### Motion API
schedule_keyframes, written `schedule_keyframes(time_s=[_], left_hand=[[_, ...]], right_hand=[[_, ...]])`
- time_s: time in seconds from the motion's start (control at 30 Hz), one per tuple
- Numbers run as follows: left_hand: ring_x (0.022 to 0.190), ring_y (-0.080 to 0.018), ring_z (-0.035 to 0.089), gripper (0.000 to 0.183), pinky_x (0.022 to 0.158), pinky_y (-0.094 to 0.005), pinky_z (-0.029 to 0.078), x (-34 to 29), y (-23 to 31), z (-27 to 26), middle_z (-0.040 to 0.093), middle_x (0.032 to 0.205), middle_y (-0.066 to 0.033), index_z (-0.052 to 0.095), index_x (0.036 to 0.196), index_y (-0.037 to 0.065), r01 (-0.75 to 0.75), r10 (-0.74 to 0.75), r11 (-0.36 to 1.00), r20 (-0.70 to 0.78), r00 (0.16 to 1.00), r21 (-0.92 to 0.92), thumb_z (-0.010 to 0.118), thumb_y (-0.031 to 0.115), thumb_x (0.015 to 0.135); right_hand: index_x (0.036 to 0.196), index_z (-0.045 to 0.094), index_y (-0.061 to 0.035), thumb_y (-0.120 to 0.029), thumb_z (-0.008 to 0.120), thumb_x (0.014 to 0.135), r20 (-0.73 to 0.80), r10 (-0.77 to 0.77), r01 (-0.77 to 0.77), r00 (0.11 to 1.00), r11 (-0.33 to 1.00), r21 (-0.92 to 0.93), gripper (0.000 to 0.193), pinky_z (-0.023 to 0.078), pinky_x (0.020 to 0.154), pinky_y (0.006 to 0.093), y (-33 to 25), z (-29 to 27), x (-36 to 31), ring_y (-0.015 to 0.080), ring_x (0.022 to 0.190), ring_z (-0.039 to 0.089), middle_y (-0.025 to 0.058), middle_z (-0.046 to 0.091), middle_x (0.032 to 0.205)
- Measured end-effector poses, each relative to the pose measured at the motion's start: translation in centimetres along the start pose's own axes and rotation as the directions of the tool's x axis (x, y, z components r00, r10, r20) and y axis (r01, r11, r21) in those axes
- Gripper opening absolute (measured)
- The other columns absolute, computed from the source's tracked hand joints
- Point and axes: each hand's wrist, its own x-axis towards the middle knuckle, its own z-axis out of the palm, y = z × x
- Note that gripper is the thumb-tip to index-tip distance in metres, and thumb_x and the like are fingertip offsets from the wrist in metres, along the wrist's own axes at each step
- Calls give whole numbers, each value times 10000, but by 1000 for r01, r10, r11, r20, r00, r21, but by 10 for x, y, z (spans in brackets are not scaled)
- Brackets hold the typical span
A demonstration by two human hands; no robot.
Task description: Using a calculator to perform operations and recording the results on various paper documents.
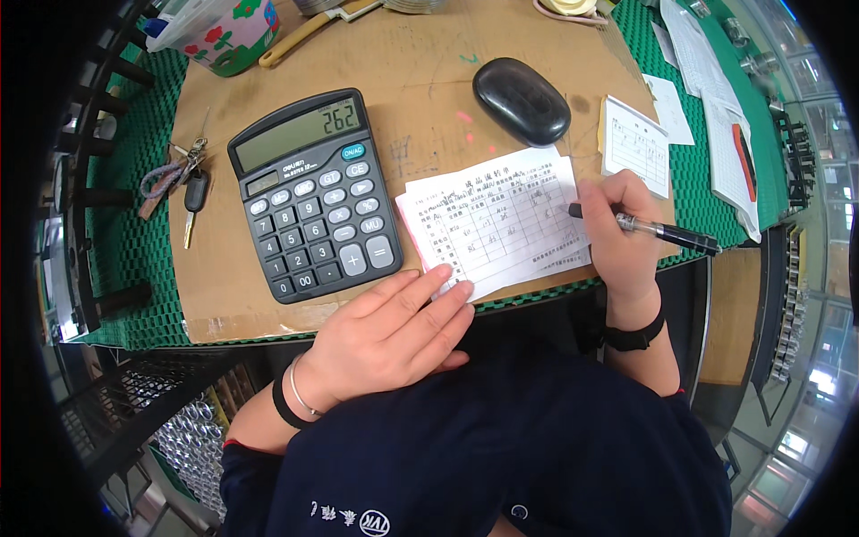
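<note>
A stack of printed form slips (501, 237), partly filled in by hand, lies near the table's front edge, a pink sheet peeking out at its left side. My left hand (394, 327) rests with fingers stretched out over the lower left corner of the slips. At their right side my right hand (622, 228) grips a black and silver pen (671, 234), held slanting across the fingers. A dark grey desk calculator (318, 197) with digits on its display stands just left of the slips. Behind them sits a black rounded object (522, 101), like a computer mouse.
Keys with a braided strap (190, 179) lie left of the calculator. A flowered plastic basket (224, 36) and a yellow-handled tool (300, 36) are at the back left. A pad of forms (633, 148) sits on the right, with papers and a red-black cutter (744, 161) beyond.
</note>
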Motion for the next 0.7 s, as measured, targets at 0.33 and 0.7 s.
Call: schedule_keyframes(time_s=[0.33,0.7], left_hand=[[1132,-247,653,346,938,-367,525,1,1,0,701,1156,-45,706,1026,90,8,-8,1000,19,1000,23,743,375,832],[1128,-249,656,347,941,-368,527,1,1,0,705,1146,-48,708,1022,89,10,-11,1000,14,1000,16,744,377,831]], right_hand=[[663,422,-51,2,673,882,-2,-69,68,998,997,-35,338,303,499,253,1,0,0,56,568,349,-23,414,604],[669,428,-42,7,669,878,-37,-105,101,994,990,-97,323,307,499,254,9,-3,0,56,569,355,-15,424,611]])
